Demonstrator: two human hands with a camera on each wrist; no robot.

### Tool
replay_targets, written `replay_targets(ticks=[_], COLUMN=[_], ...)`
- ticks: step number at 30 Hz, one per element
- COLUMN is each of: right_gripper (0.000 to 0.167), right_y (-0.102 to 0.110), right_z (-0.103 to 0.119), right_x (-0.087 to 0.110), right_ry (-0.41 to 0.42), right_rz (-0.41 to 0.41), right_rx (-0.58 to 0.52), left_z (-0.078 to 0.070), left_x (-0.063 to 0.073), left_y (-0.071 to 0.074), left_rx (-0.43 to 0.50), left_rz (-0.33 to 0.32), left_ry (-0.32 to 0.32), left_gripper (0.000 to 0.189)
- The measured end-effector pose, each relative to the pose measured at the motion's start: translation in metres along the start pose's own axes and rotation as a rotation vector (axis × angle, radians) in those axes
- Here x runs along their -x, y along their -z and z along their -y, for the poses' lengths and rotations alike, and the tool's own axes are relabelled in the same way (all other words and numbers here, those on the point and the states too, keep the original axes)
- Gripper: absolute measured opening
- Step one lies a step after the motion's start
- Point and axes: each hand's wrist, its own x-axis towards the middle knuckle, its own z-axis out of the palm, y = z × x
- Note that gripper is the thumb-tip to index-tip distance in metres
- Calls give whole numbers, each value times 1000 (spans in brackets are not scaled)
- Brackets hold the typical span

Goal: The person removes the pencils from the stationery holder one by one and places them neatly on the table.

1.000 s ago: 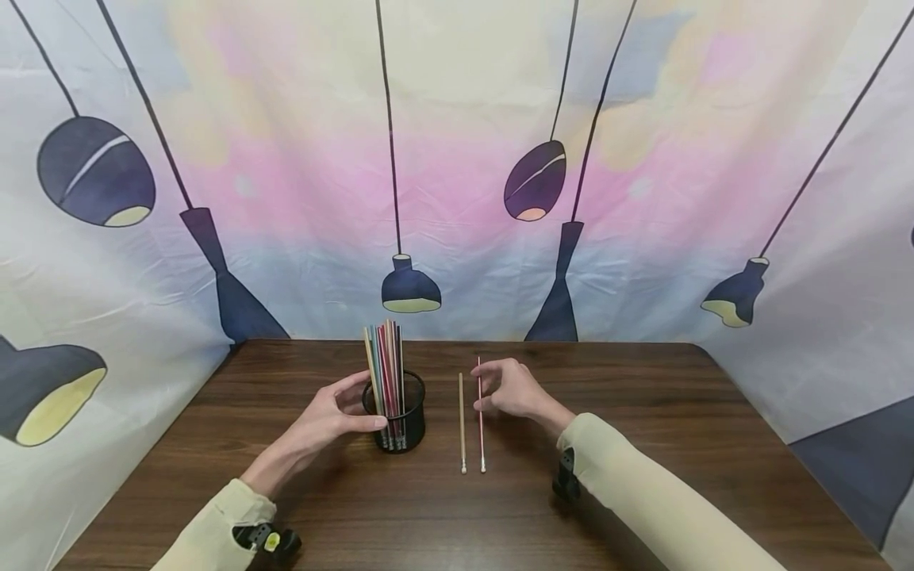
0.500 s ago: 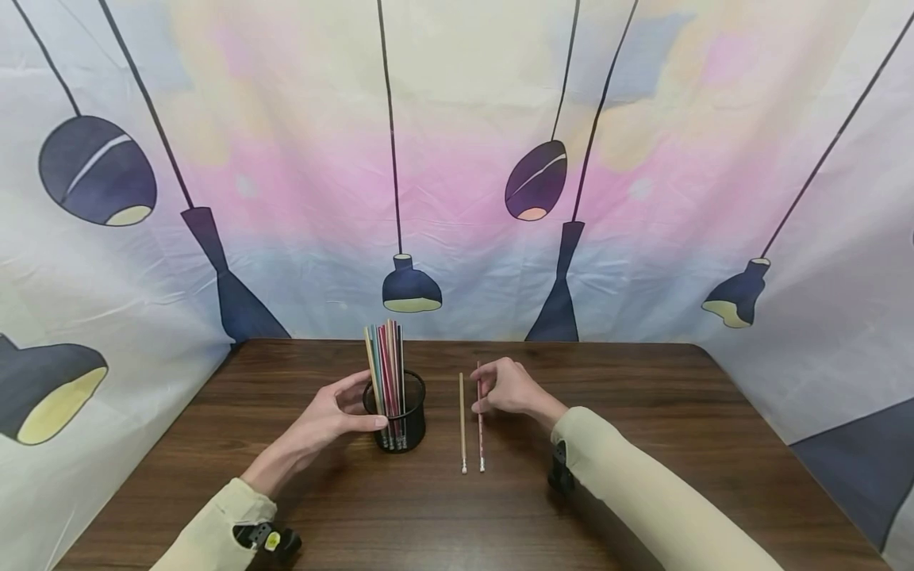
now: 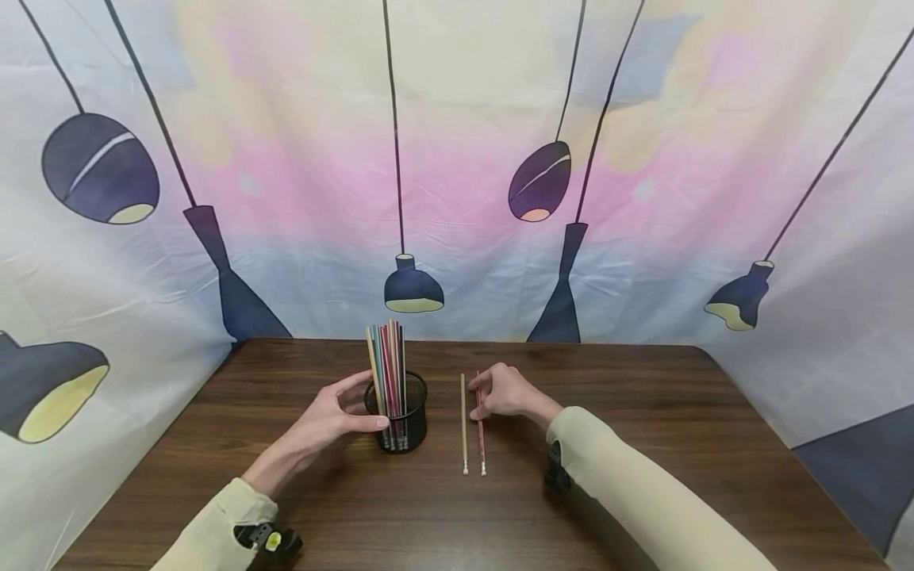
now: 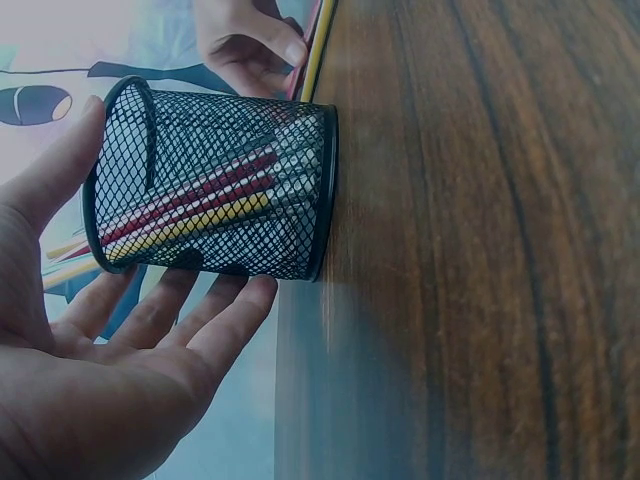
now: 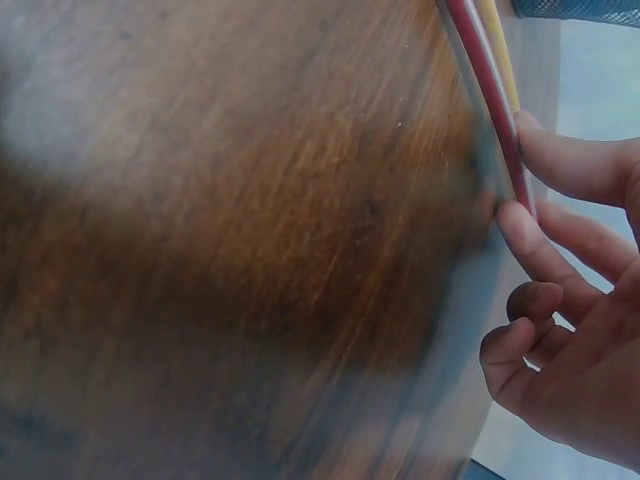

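Note:
A black mesh pencil cup (image 3: 410, 432) stands upright on the table, with several colored pencils (image 3: 386, 365) leaning to its left side. My left hand (image 3: 336, 412) holds it from the left, thumb at the rim and fingers round the far side; the left wrist view shows the mesh wall (image 4: 220, 180) between them. Right of the cup, a yellow pencil (image 3: 463, 428) lies on the table, its white eraser end toward me. Alongside it is a red pencil (image 3: 481, 444), which my right hand (image 3: 503, 390) pinches near its far end between thumb (image 5: 575, 165) and fingers.
The dark wood table (image 3: 343, 515) reaches back to a cloth backdrop (image 3: 471, 103) printed with hanging lamps. Black wrist cameras (image 3: 267, 539) sit at both sleeves.
The far end of the red pencil has come down, and my right hand has shifted slightly left and lower with it. The left hand stays at the cup.

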Motion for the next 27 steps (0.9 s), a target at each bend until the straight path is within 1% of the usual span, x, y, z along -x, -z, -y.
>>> replay_targets(ticks=[5,11,23,27], right_gripper=[48,47,44,44], right_y=[-1,-3,-7,-8], right_z=[0,-3,-3,-3], right_x=[-1,-1,2,3], right_ry=[-8,24,5,12], right_rz=[-4,-6,-41,-46], right_rx=[5,22,24,28], left_z=[0,0,0,1], left_x=[-1,0,0,-1], left_y=[0,0,0,0], left_rx=[-2,4,10,14], left_rz=[1,4,7,6], left_ry=[-2,7,3,0], left_gripper=[90,91,91,91])
